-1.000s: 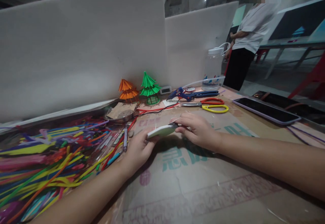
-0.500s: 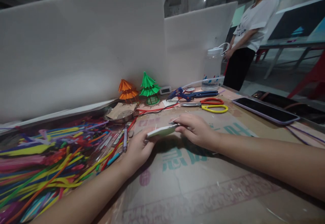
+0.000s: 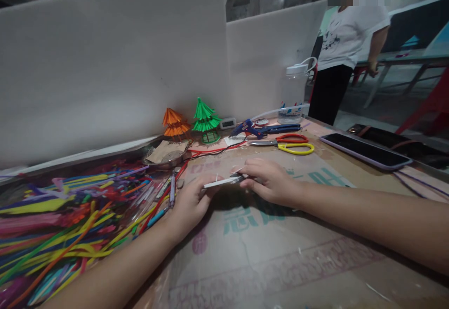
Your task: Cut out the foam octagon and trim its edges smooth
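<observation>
White piece (image 3: 221,183): Up between your hands, over the cardboard (image 3: 280,262), thin edge toward you. It could bend if you squeeze both ends in.
Left hand (image 3: 193,194): You pinch the left end. It could slip if that pinch goes loose.
Right hand (image 3: 262,178): You pinch the right end, by a small dark bit (image 3: 242,177) too hidden to name. Pulling hard could tug it loose.
Scissors (image 3: 296,148): Past your right hand, blades pointing left. You could get a nick if you reach there without looking.

Flat piece (image 3: 221,183) white. Scissors (image 3: 276,144) red- and yellow-handled. Small tree (image 3: 206,124) green. Glue gun (image 3: 247,128) blue.
</observation>
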Demonstrator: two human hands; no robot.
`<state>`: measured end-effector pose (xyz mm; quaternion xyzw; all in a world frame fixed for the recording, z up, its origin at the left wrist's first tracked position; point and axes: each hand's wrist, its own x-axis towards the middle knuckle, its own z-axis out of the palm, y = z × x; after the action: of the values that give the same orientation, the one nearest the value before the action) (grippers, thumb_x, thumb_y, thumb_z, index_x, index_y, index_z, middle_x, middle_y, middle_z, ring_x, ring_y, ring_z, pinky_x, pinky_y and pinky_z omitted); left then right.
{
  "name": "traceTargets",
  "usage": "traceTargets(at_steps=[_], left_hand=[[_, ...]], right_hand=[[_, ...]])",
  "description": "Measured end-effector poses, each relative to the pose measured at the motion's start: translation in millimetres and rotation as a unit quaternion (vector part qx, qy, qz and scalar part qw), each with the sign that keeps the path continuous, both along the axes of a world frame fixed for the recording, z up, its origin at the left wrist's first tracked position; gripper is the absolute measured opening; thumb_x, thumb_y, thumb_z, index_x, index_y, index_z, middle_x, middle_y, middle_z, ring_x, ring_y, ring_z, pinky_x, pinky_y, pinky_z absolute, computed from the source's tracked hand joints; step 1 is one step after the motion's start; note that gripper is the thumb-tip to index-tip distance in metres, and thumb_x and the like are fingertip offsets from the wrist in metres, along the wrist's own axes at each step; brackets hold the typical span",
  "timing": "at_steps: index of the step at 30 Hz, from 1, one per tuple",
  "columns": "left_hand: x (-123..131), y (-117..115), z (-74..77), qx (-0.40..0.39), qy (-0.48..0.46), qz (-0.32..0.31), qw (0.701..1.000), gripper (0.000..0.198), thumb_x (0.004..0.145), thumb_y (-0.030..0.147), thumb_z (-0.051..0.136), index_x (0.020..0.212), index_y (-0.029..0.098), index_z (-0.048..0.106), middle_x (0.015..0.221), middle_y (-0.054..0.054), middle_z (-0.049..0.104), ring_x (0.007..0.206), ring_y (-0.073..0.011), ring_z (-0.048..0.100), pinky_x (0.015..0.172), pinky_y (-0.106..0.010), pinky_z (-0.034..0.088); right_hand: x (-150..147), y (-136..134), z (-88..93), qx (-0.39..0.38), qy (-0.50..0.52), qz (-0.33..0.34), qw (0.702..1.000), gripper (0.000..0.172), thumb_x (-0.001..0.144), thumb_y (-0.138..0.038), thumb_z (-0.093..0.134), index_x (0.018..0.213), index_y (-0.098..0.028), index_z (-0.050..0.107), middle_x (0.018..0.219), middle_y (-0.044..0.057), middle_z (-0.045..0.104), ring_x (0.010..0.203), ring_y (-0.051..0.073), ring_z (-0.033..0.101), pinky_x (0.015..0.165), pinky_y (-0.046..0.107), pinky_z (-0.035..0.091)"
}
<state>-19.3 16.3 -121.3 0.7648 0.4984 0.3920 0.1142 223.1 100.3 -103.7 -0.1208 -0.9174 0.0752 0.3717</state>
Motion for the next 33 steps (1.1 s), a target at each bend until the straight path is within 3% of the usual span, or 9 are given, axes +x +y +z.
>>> traceTargets(at_steps=[7, 20, 33], left_hand=[[-1.4, 0.3, -2.0, 0.005, 0.003, -0.012, 1.0, 0.024, 0.097, 0.028, 0.05, 0.111, 0.019, 0.067, 0.113, -0.009, 0.072, 0.105, -0.0218, 0.067, 0.095, -0.035, 0.05], [-0.8, 0.0, -4.1, 0.004, 0.004, -0.007, 1.0, 0.024, 0.096, 0.026, 0.051, 0.113, 0.02, 0.066, 0.114, -0.009, 0.073, 0.106, -0.0231, 0.067, 0.095, -0.037, 0.05], [-0.1, 0.3, -1.5, -0.012, 0.02, -0.022, 0.999, 0.029, 0.095, 0.023, 0.049, 0.119, 0.021, 0.067, 0.116, -0.01, 0.072, 0.106, -0.0235, 0.066, 0.095, -0.038, 0.052]], right_hand=[[-0.3, -0.5, 1.7, -0.006, 0.001, 0.019, 1.0, 0.026, 0.1, -0.032, 0.049, 0.109, -0.018, 0.069, 0.078, 0.004, 0.063, 0.073, 0.016, 0.055, 0.067, 0.027, 0.04], [0.4, -4.4, 3.1, -0.01, -0.008, 0.036, 0.999, 0.032, 0.099, -0.038, 0.051, 0.115, -0.016, 0.068, 0.082, 0.006, 0.065, 0.074, 0.017, 0.056, 0.067, 0.028, 0.041], [-0.5, -1.4, 1.1, -0.025, -0.006, 0.033, 0.999, 0.027, 0.1, -0.034, 0.05, 0.106, -0.017, 0.071, 0.081, 0.006, 0.068, 0.075, 0.017, 0.059, 0.07, 0.028, 0.044]])
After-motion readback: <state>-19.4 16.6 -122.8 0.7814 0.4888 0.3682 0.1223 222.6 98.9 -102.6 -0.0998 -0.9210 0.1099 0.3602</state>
